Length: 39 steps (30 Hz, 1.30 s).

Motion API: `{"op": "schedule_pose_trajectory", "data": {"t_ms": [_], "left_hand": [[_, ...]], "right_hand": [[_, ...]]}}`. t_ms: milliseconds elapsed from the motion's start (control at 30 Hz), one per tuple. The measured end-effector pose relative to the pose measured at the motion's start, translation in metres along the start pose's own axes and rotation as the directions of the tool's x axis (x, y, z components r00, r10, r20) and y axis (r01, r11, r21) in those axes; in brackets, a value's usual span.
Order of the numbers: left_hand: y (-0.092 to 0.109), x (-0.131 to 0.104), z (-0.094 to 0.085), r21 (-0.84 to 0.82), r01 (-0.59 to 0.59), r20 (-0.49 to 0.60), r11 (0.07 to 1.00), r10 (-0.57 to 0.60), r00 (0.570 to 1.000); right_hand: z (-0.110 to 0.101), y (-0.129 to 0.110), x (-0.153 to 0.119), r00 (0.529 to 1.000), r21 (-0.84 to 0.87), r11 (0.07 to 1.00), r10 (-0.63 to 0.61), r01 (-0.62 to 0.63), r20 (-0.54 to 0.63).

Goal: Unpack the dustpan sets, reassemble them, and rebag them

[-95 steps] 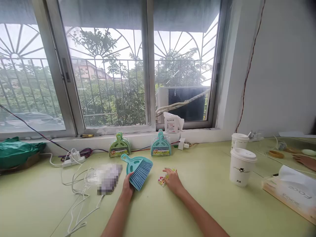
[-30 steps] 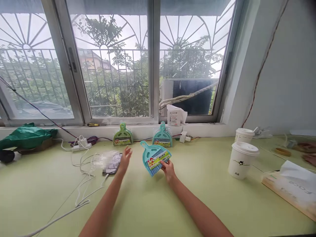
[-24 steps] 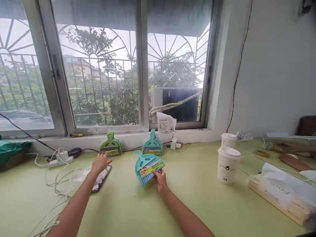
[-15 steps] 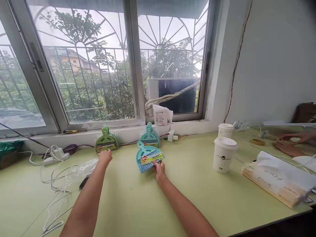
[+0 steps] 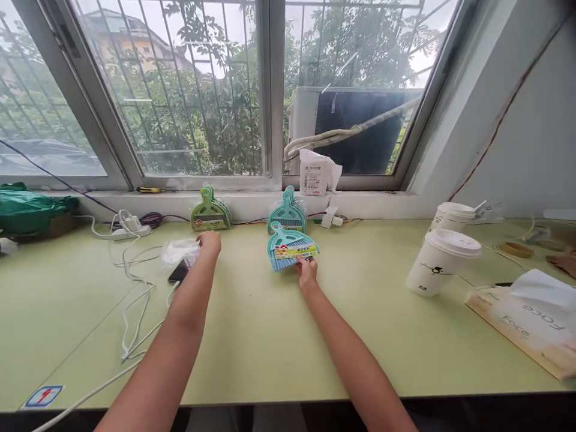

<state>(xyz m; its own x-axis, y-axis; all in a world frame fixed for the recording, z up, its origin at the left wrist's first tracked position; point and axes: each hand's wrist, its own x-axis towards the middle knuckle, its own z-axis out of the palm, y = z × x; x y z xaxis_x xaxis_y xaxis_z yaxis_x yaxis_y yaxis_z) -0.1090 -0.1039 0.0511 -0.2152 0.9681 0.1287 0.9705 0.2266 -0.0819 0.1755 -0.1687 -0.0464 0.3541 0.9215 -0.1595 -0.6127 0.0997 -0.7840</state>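
My right hand (image 5: 308,271) grips the lower edge of a teal dustpan with a blue-bristled brush (image 5: 290,247), which has a yellow printed label. Behind it, more teal dustpans (image 5: 288,211) stand against the wall below the window. Green dustpans (image 5: 209,210) lean there too, further left. Just in front of them is my left hand (image 5: 210,242), palm down, fingers bent and apart, with nothing seen in it. Beside my left forearm lie a dark phone (image 5: 179,271) and clear plastic wrap (image 5: 173,252).
White cables (image 5: 146,294) and a power strip (image 5: 130,231) lie on the left. Two lidded paper cups (image 5: 443,264) and a tissue pack (image 5: 522,324) stand on the right. A white paper packet (image 5: 315,174) rests on the sill. At far right, part of another person's hand (image 5: 564,264) shows.
The view has tilted down and shifted left. My left hand has come off the green dustpans' lower edge and sits slightly nearer to me. The teal dustpan remains in my right hand.
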Motion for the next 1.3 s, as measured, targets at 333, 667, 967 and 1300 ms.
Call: {"op": "schedule_pose_trajectory", "data": {"t_ms": [333, 667, 967, 1300], "left_hand": [[0.034, -0.077, 0.037, -0.111, -0.524, -0.183, 0.845, 0.501, 0.846], [0.057, -0.117, 0.032, -0.228, -0.196, -0.092, 0.954, 0.180, 0.979], [0.070, -0.122, 0.053, -0.357, -0.341, -0.114, 0.870, 0.322, 0.940], [0.058, -0.121, 0.055, -0.296, -0.078, -0.090, 0.952, 0.054, 0.994]], "right_hand": [[-0.008, -0.007, -0.009, 1.000, -0.030, 1.000, 0.005, -0.005, 0.017], [-0.007, -0.024, -0.015, 0.987, -0.066, 0.996, 0.066, -0.057, 0.145], [-0.008, -0.049, -0.009, 0.969, -0.107, 0.992, 0.093, -0.070, 0.228], [-0.002, -0.044, -0.029, 0.927, -0.356, 0.917, 0.281, -0.182, 0.249]]}}
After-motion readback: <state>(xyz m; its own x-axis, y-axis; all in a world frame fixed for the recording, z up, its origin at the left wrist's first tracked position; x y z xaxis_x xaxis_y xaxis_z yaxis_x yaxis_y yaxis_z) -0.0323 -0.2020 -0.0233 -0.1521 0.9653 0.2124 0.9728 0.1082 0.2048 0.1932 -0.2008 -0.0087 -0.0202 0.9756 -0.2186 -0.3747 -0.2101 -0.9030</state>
